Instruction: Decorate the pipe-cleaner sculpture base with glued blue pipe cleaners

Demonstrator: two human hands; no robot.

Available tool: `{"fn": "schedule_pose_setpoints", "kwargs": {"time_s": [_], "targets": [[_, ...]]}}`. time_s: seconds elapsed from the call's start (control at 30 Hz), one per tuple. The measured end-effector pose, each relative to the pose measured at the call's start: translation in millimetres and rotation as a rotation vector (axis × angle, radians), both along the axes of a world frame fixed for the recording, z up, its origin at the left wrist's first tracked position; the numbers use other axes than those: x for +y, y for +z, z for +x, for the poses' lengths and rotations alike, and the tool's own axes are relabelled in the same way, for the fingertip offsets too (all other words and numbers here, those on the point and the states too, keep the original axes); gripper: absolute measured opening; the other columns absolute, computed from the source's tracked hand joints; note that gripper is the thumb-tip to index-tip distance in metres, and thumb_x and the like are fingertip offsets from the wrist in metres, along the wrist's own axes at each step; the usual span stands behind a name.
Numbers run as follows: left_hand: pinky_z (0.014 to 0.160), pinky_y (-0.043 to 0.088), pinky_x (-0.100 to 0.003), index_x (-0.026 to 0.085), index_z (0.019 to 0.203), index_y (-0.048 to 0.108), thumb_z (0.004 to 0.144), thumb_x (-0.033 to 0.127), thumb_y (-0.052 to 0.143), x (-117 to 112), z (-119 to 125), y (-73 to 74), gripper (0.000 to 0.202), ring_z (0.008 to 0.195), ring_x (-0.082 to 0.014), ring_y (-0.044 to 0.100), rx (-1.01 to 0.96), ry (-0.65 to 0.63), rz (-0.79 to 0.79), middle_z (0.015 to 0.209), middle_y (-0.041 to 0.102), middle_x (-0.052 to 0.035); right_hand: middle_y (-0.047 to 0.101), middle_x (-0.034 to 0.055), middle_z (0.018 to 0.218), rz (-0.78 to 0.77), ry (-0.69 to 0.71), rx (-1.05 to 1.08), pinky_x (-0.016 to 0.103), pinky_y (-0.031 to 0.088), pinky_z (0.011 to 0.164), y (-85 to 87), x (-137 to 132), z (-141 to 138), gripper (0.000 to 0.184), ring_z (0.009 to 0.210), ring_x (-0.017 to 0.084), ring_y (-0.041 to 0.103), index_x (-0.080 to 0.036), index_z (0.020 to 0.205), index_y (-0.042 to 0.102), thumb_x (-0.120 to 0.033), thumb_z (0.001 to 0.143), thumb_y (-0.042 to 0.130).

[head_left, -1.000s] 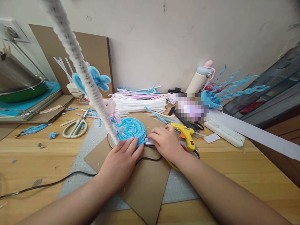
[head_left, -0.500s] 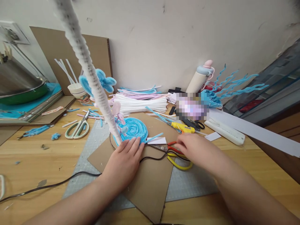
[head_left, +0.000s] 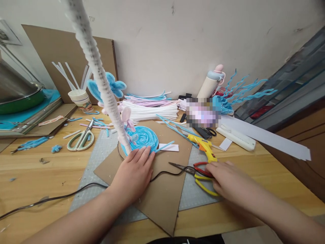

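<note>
My left hand [head_left: 135, 173] lies with its fingers stretched over the near edge of a flat coil of blue pipe cleaners [head_left: 144, 137]. Beside its fingertips rises a tall white fuzzy stem [head_left: 104, 86], carrying a blue pipe-cleaner flower [head_left: 115, 86] and pink petals [head_left: 127, 117]. On the right, my right hand [head_left: 224, 176] is closed around the red and yellow handles of a pair of scissors [head_left: 190, 169], blades pointing left. Just beyond that hand lies a yellow glue gun [head_left: 207, 145]. A white strip [head_left: 169, 147] sits next to the coil.
Cardboard [head_left: 162, 196] lies over a grey cutting mat [head_left: 195, 196], crossed by a black cable [head_left: 88, 185]. Behind are bundled white pipe cleaners [head_left: 157, 112], a bottle [head_left: 210, 84] and a power strip [head_left: 236, 138]. Green-handled scissors [head_left: 80, 139] and paper cups [head_left: 80, 98] stand left.
My right hand has moved right and toward me, drawing the scissors away from the coil and white strip. The glue gun's handle now shows. My left hand stays on the coil.
</note>
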State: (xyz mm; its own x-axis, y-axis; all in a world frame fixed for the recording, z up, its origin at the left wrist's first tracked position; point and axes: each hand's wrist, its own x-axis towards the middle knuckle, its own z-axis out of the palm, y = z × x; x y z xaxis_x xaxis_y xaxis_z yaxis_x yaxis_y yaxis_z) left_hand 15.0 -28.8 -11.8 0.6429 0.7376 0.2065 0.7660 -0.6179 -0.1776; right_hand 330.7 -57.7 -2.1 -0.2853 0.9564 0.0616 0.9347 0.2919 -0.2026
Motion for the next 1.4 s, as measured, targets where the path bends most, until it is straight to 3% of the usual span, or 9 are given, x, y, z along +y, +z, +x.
{"fn": "schedule_pose_setpoints", "kwargs": {"time_s": [0.2, 0.37, 0.53, 0.6, 0.73, 0.93, 1.03, 1.17, 1.4], "targets": [[0.106, 0.034, -0.044, 0.011, 0.132, 0.053, 0.092, 0.028, 0.046, 0, 0, 1.7, 0.044, 0.126, -0.0282, 0.050, -0.001, 0.001, -0.014, 0.139, 0.052, -0.0151, 0.067, 0.0049, 0.088, -0.264, 0.199, 0.021, 0.032, 0.044, 0.072, 11.5, 10, -1, 0.025, 0.082, 0.020, 0.061, -0.023, 0.084, 0.063, -0.007, 0.083, 0.043], [0.107, 0.033, -0.044, 0.012, 0.133, 0.052, 0.094, 0.030, 0.044, -1, -2, -0.9, 0.044, 0.126, -0.0279, 0.050, -0.002, 0.000, -0.004, 0.141, 0.051, -0.0147, 0.066, 0.0077, 0.095, 0.013, -0.027, 0.111, 0.035, 0.044, 0.076, 4.8, 11, 2, 0.017, 0.088, 0.023, 0.061, -0.022, 0.091, 0.059, -0.023, 0.092, 0.043], [0.107, 0.033, -0.044, 0.012, 0.134, 0.051, 0.093, 0.030, 0.045, -1, -1, -1.2, 0.045, 0.126, -0.0277, 0.050, -0.001, 0.006, -0.005, 0.141, 0.051, -0.0141, 0.063, 0.0036, 0.073, -0.155, -0.211, 0.060, 0.033, 0.042, 0.059, -3.1, -4, -14, 0.018, 0.065, 0.021, 0.058, -0.023, 0.078, 0.051, -0.036, 0.090, 0.047], [0.107, 0.033, -0.044, 0.012, 0.134, 0.051, 0.093, 0.029, 0.045, -1, -1, -1.2, 0.045, 0.126, -0.0275, 0.050, -0.007, 0.004, -0.008, 0.141, 0.051, -0.0137, 0.066, 0.0077, 0.093, -0.207, -0.113, 0.100, 0.036, 0.046, 0.072, -6.4, -12, -16, 0.013, 0.084, 0.024, 0.062, -0.022, 0.091, 0.056, -0.033, 0.088, 0.050], [0.107, 0.033, -0.044, 0.012, 0.129, 0.055, 0.094, 0.029, 0.045, -1, -2, -1.4, 0.040, 0.125, -0.0274, 0.050, -0.021, -0.007, 0.004, 0.139, 0.052, -0.0144, 0.059, 0.0130, 0.118, -0.227, -0.019, 0.138, 0.041, 0.043, 0.093, -15.1, -25, -8, 0.038, 0.108, 0.027, 0.057, -0.019, 0.113, 0.056, -0.012, 0.076, 0.048], [0.106, 0.035, -0.043, 0.011, 0.119, 0.059, 0.092, 0.029, 0.048, 0, -2, -0.3, 0.034, 0.124, -0.0277, 0.050, -0.036, -0.011, 0.008, 0.136, 0.054, -0.0153, 0.065, 0.0074, 0.088, -0.486, -0.161, 0.148, 0.034, 0.046, 0.070, -5.5, -44, 13, 0.023, 0.078, 0.023, 0.060, -0.023, 0.083, 0.056, -0.010, 0.065, 0.055], [0.105, 0.035, -0.043, 0.011, 0.117, 0.059, 0.091, 0.029, 0.049, 0, -1, 0.8, 0.033, 0.124, -0.0279, 0.051, -0.044, -0.013, 0.011, 0.135, 0.055, -0.0156, 0.060, 0.0017, 0.070, -0.793, -0.212, 0.423, 0.026, 0.043, 0.054, 1.9, -51, 14, 0.013, 0.060, 0.016, 0.056, -0.023, 0.078, 0.051, -0.023, 0.073, 0.062], [0.104, 0.036, -0.043, 0.010, 0.116, 0.059, 0.091, 0.027, 0.049, 0, 0, 2.2, 0.031, 0.123, -0.0276, 0.052, -0.062, -0.018, 0.003, 0.134, 0.056, -0.0165, 0.044, -0.0062, 0.048, -1.134, -0.287, 1.041, 0.018, 0.025, 0.034, 0.5, -52, -9, 0.043, 0.034, 0.006, 0.036, -0.021, 0.078, 0.048, -0.063, 0.086, 0.047], [0.105, 0.035, -0.043, 0.010, 0.119, 0.058, 0.091, 0.026, 0.047, 0, 0, -1.9, 0.034, 0.125, -0.0273, 0.051, -0.071, -0.009, 0.014, 0.137, 0.054, -0.0161, 0.048, -0.0009, 0.064, -1.464, -0.390, 1.406, 0.019, 0.044, 0.042, 12.2, -33, -72, 0.060, 0.051, 0.009, 0.048, -0.016, 0.077, 0.055, -0.072, 0.088, 0.033]]}}
